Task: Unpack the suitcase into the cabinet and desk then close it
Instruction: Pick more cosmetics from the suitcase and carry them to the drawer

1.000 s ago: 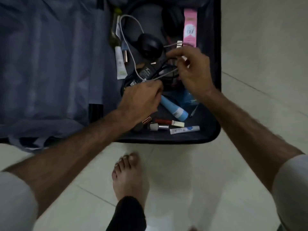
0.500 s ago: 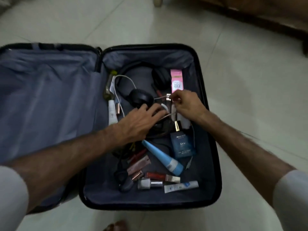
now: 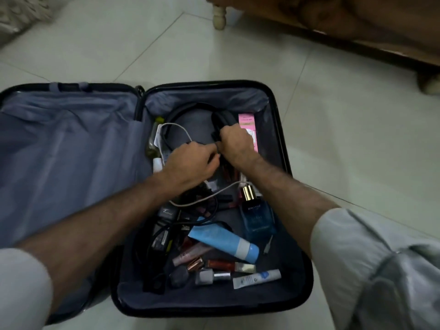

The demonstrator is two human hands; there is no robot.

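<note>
On the glossy tiled floor [image 3: 333, 129] the hard-shell suitcase [image 3: 298, 270] lies open, its 2 halves lined in soft grey fabric. Both hands meet over the right half: the right hand [image 3: 237, 145] curls around the black headphones [image 3: 185, 109]; the left hand [image 3: 190, 164] is curled, though what its fingers pinch is hidden. Nearer lie a smooth blue tube [image 3: 223, 241], a square perfume bottle [image 3: 256, 216] and a white cable [image 3: 209, 196].
</note>
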